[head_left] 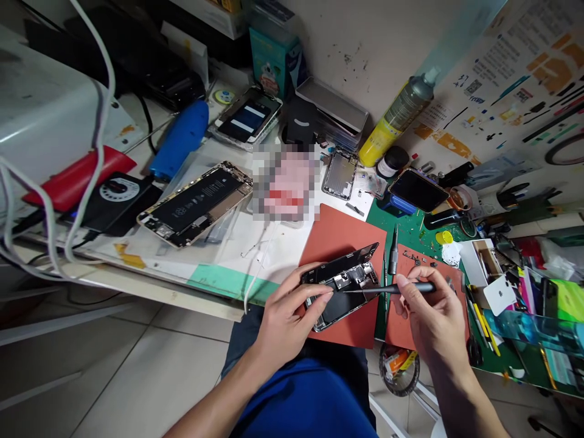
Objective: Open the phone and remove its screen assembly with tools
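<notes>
An opened smartphone [343, 307] lies over the red-brown mat [365, 228], its dark screen panel [337, 261] raised along the far side and its inner parts bare. My left hand [292, 307] closes round the phone's left end, with thumb and fingertips over the inside. In my right hand [429, 304] is a slim black-handled screwdriver [417, 288], gripped between thumb and fingers. Its thin metal shaft points left across the phone, the tip close to my left fingertips. Whether the tip touches a part cannot be made out. Another screwdriver [394, 246] lies just beyond my right hand.
To the left, an opened larger phone [196, 204] lies near a blue-handled tool [180, 140] and white cables [98, 121]. A yellow spray can [396, 118] leans at the back. Small parts and tools crowd the green mat [387, 213]. A blurred patch hides one item.
</notes>
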The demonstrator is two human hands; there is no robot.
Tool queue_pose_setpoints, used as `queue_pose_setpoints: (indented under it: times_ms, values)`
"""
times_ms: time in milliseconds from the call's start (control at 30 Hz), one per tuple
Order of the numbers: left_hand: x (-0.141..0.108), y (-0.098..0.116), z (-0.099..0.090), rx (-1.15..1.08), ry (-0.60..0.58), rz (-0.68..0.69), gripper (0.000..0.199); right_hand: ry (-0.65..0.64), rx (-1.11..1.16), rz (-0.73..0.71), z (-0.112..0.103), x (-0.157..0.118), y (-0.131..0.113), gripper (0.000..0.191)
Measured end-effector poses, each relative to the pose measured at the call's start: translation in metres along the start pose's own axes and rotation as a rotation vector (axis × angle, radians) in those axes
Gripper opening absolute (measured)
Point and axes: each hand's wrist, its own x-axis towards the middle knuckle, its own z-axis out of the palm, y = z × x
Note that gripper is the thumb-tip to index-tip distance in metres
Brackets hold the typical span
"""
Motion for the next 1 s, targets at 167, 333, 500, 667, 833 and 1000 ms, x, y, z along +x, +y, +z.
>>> queue_pose_setpoints:
  times_ms: [167,333,500,667,833,1000]
  values:
    - [0.0,0.0,0.001,-0.018,-0.006,0.006,0.022,0.035,0.264,0.211,0.011,-0.006,0.013,0.036]
    - [0.0,0.0,0.001,-0.031,-0.019,0.008,0.022,0.038,0.293,0.238,0.014,-0.009,0.014,0.04]
    - [-0.001,-0.001,0.0,-0.037,-0.035,0.005,0.024,0.032,0.302,0.241,0.017,-0.009,0.018,0.04]
    - [-0.002,-0.001,-0.002,-0.016,-0.069,-0.024,0.021,-0.017,0.299,0.208,0.01,-0.01,0.013,0.032]
    - [-0.003,0.001,-0.006,0.032,-0.103,-0.078,0.018,-0.055,0.325,0.035,0.002,-0.025,-0.01,0.018]
    - [-0.007,-0.001,-0.007,0.045,-0.153,-0.075,0.017,-0.15,-0.192,-0.177,0.049,-0.034,-0.013,0.024]
